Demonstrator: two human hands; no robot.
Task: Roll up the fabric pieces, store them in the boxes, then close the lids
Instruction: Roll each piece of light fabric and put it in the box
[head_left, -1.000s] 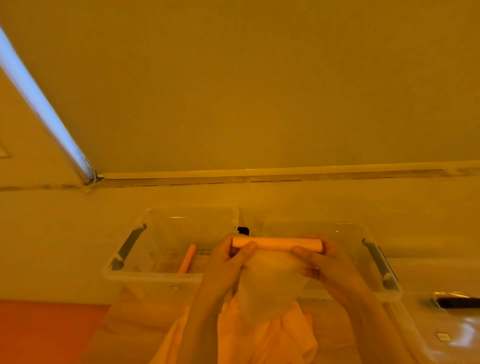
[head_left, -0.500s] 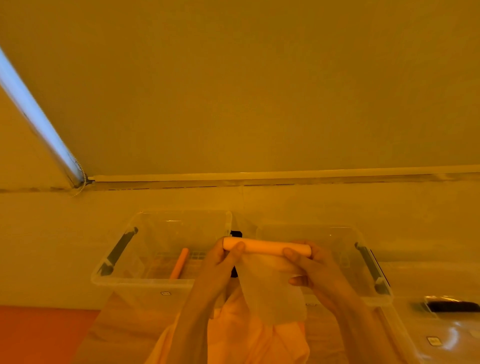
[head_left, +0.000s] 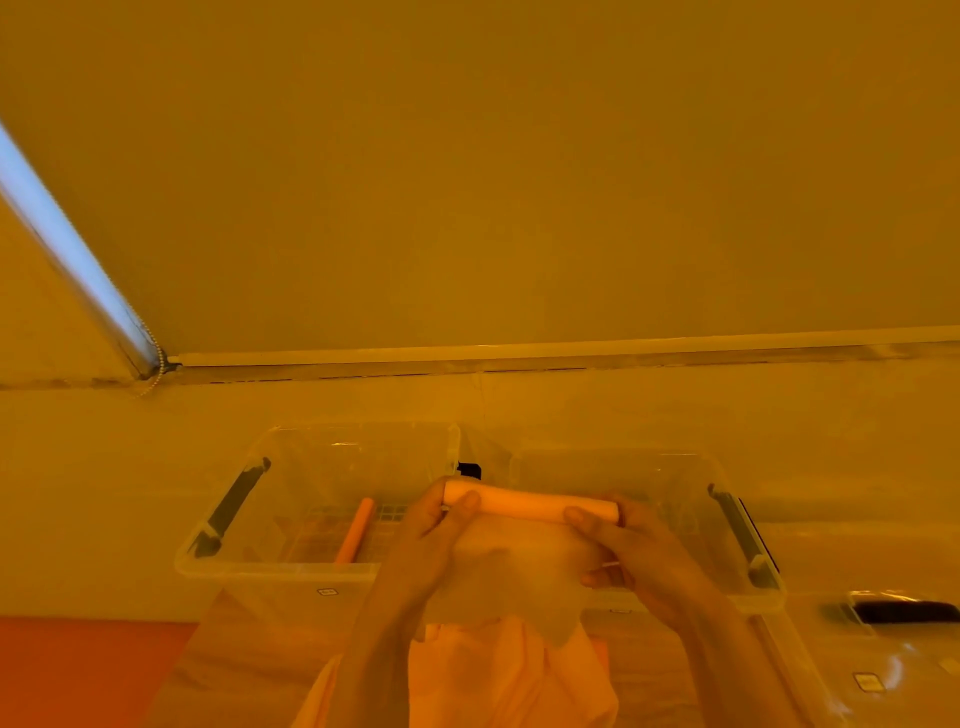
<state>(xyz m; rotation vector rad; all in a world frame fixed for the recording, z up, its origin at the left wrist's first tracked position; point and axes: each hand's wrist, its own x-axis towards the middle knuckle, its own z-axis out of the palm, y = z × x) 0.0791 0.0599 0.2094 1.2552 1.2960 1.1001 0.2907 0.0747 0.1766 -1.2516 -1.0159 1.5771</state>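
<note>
Low in the frame's centre, the left hand (head_left: 441, 530) and right hand (head_left: 623, 545) pinch the ends of the fabric roll (head_left: 530, 506), its pale tail hanging unrolled. Rolling looks nearly finished; next comes winding in the tail, then the right box (head_left: 675, 467). Since the earlier frame, less tail hangs.

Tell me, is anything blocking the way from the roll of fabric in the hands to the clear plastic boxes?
Nothing visible does. The orange fabric roll, gripped by the left hand and right hand, is held above the two lidless clear plastic boxes; its unrolled tail still hangs down.
</note>
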